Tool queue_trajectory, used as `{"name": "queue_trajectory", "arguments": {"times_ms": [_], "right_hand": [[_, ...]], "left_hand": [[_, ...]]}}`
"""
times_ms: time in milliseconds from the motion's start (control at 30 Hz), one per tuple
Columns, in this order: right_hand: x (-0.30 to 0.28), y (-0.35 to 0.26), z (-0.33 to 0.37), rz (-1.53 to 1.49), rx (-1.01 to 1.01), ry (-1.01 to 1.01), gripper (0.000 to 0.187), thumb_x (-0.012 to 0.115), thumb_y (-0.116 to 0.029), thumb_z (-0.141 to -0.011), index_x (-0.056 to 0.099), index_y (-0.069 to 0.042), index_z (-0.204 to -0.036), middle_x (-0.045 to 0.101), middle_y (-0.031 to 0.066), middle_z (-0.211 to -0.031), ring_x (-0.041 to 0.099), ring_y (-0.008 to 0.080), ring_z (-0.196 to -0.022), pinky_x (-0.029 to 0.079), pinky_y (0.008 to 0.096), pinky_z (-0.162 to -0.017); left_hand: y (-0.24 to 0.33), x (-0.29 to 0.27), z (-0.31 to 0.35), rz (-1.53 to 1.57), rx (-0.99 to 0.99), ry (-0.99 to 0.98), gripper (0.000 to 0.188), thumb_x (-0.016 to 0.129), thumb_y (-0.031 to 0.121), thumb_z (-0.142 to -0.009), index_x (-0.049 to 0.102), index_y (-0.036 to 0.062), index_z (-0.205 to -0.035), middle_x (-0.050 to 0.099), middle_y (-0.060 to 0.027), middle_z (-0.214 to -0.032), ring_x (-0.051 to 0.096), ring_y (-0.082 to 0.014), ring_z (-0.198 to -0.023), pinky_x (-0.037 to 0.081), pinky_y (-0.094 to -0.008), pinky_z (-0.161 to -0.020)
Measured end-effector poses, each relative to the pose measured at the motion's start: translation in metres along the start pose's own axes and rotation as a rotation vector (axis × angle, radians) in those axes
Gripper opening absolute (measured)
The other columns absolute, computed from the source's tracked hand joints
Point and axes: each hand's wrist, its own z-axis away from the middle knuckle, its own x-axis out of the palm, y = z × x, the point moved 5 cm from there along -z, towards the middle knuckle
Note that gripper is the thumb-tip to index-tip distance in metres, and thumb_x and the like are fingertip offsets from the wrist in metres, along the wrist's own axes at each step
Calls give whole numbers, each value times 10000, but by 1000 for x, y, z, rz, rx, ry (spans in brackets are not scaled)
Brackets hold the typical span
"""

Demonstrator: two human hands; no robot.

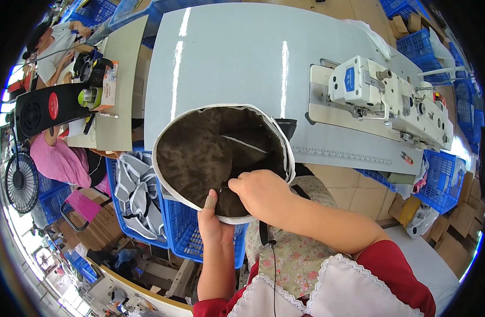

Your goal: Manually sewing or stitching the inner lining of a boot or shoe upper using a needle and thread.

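Note:
A round, bag-like sewn piece (192, 150) with dark brown fuzzy lining and a white-bound rim is held up with its mouth toward me. My left hand (215, 227) grips its near rim, thumb on the lining inside and the other fingers hidden behind. Over the near right rim reaches my right hand (261, 193), fingers closed in a pinch by the seam near my left thumb. Whatever the pinch holds, if anything, is too small to make out. A thin white strip (245, 142) crosses the lining deeper inside.
A grey sewing table (226, 58) lies ahead, with a white industrial sewing machine (369, 87) at its right. Blue baskets (187, 232) stand below left, one holding grey-white fabric pieces (137, 193). A black fan (21, 182) and a person in pink (60, 161) are farther left.

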Motion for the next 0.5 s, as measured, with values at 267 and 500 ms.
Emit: {"name": "queue_trajectory", "arguments": {"times_ms": [267,500], "right_hand": [[3,2,-1,-39,-63,121,74,534,-50,-729,570,-17,-784,575,126,-706,593,303,-689,480,397,-621],[3,3,-3,3,-102,93,62,532,-74,-725,554,-31,-764,577,123,-742,604,278,-720,486,363,-646]], "left_hand": [[1,1,0,61,0,11,286,532,61,-873,504,-71,-1125,593,-164,-1079,600,-258,-967,489,-377,-861],[1,5,2,52,8,12,294,511,47,-878,487,-67,-1147,583,-171,-1099,593,-269,-986,487,-383,-872]]}}
